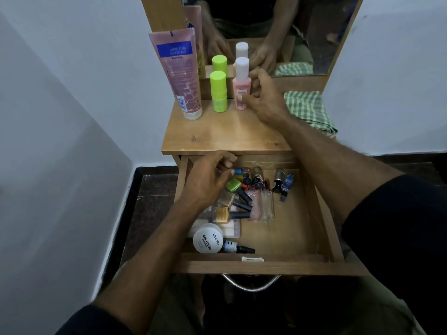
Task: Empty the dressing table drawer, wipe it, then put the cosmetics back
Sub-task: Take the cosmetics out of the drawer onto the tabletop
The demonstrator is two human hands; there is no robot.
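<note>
**Head view: drawer open, three cosmetics already standing on the dressing table top**

I see the wooden drawer (312,268) pulled fully out beneath the dressing table top (225,134), its metal handle (251,284) at the front edge.

My right hand (263,97) reaches over the top to the pink bottle with the white cap (241,85). The thumb touches the bottle near its base; the fingers are curled just beside it, and I cannot tell whether they close on it.

My left hand (208,180) hovers over the back left part of the drawer, fingers loosely curled and holding nothing that I can see, just above the small bottles there.

On the top, from left to right, stand a pink Vaseline tube (179,76) on its cap, leaning back against the mirror frame, a lime-green stick container (218,90), and the pink bottle, close together. A green checked cloth (308,110) lies folded at the right edge of the top. The mirror (314,32) behind repeats the containers and both hands.

Inside the drawer lie a white round Zudio nail polish remover tub (208,238) near the front left, a dark-capped blue nail polish bottle (235,247) touching it, two gold nail polish bottles (225,209), a green nail polish bottle (234,184), two clear perfume vials (262,206) and several more small bottles toward the back (280,181).
</note>
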